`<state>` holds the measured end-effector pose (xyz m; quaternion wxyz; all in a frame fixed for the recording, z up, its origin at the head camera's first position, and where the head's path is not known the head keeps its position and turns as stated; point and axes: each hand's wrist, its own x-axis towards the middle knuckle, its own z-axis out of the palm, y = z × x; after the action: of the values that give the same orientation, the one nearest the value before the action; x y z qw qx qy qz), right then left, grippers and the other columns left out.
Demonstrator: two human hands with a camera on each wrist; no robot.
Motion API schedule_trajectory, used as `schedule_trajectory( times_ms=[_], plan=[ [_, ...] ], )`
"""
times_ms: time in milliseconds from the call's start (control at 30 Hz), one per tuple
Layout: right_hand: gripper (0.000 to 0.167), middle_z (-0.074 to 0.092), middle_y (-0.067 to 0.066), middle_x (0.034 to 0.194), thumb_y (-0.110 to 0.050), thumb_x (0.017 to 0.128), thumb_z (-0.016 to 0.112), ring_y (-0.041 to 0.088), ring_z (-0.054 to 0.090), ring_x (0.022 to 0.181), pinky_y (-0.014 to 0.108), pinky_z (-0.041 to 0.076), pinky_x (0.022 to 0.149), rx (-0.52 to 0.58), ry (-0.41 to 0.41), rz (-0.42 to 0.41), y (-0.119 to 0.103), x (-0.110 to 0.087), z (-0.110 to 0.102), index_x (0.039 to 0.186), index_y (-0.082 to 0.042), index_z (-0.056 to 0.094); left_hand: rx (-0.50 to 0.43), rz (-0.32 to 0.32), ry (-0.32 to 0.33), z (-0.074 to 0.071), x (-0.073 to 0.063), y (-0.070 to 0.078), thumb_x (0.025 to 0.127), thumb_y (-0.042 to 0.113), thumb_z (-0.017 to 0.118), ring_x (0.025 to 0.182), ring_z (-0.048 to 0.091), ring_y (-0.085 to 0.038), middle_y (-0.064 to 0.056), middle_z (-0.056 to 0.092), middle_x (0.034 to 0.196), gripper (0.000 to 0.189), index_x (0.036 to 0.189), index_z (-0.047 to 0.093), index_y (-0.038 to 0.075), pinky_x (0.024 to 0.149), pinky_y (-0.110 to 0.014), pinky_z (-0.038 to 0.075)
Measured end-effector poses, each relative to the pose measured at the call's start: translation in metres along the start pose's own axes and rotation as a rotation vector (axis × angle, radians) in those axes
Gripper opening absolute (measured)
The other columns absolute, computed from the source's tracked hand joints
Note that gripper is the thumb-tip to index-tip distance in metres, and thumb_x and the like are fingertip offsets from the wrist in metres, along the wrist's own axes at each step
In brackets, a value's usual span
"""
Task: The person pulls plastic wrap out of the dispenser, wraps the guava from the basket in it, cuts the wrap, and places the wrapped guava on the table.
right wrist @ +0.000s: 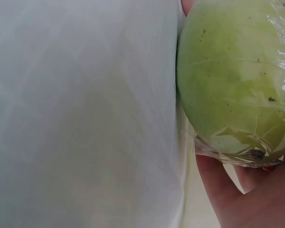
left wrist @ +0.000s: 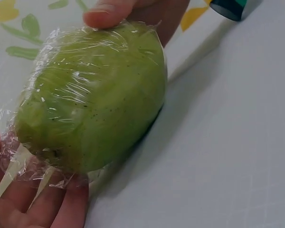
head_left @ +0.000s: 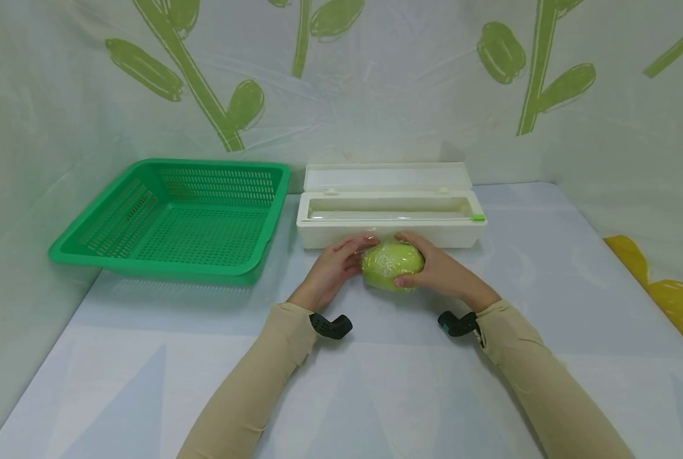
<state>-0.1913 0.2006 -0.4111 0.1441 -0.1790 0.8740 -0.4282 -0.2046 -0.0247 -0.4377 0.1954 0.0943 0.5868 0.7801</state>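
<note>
A green mango (head_left: 392,266), wrapped in clear plastic film, sits low at the table in front of a white dispenser box. My right hand (head_left: 441,271) grips its right side, thumb on the near face and fingers at the far side. At the fruit's left end my left hand (head_left: 332,268) holds the gathered loose plastic wrap (left wrist: 26,156) between thumb and fingers. In the left wrist view, wrinkled film shines over the speckled skin. The right wrist view shows the dark stem end (right wrist: 255,154) under the film beside the right hand's fingers.
Behind the hands stands the long white dispenser box (head_left: 390,236), its lid (head_left: 387,176) raised and a roll visible inside. A green plastic basket (head_left: 169,262) stands at the left of the table (head_left: 376,395). A leaf-patterned cloth hangs along the back.
</note>
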Motion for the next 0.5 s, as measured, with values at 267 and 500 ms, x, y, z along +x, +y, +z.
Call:
schedule_trajectory(
  times_ms=[267, 500],
  plan=[
    [0.083, 0.032, 0.003, 0.132, -0.045, 0.067, 0.074, 0.024, 0.037, 0.112, 0.046, 0.033, 0.090, 0.011, -0.010, -0.070, -0.0009, -0.0019, 0.0010, 0.135, -0.029, 0.032, -0.178, 0.035, -0.010, -0.0037, -0.0031, 0.0000, 0.095, 0.029, 0.043, 0.114, 0.047, -0.023, -0.011, 0.050, 0.125, 0.036, 0.118, 0.051, 0.003, 0.090, -0.037, 0.039],
    [0.074, 0.033, 0.000, 0.132, -0.046, 0.070, 0.071, 0.021, 0.036, 0.113, 0.045, 0.033, 0.090, -0.007, 0.002, -0.111, -0.0002, -0.0031, 0.0007, 0.133, -0.032, 0.036, -0.087, 0.019, 0.079, -0.0031, -0.0002, -0.0019, 0.093, 0.032, 0.046, 0.110, 0.051, -0.021, -0.008, 0.055, 0.119, 0.035, 0.117, 0.054, 0.008, 0.086, -0.036, 0.043]
  ],
)
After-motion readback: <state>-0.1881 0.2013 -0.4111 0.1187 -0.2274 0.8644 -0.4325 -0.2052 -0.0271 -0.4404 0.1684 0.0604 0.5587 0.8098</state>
